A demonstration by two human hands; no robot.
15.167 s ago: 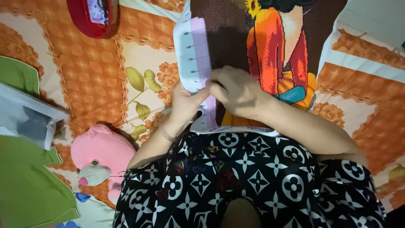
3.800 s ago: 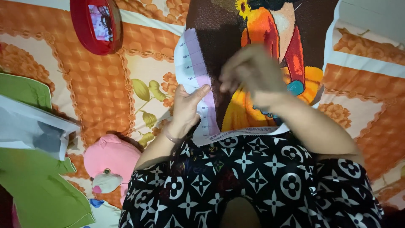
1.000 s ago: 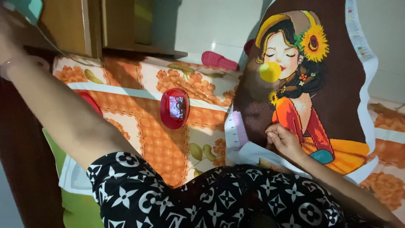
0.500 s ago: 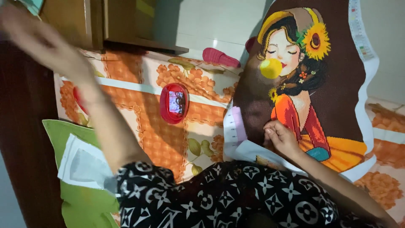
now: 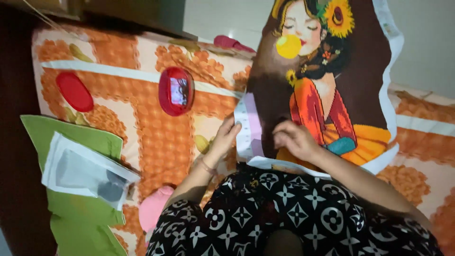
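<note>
Orange flowered bedsheet [image 5: 142, 137] covers the bed. Picture canvas [image 5: 332, 95] of a woman with a sunflower lies on it, lower edge at the person's lap. Green cloth [image 5: 80, 223] sits well left of the canvas, with a white clear-windowed pouch [image 5: 83, 170] on it; contents too dark to tell. Red oval case [image 5: 176, 91] lies left of the canvas. Left hand [image 5: 226, 137] touches the canvas's left edge, fingers loosely spread, gripping nothing. Right hand [image 5: 295, 140] rests on the canvas, fingers curled in; can't tell if it holds anything.
</note>
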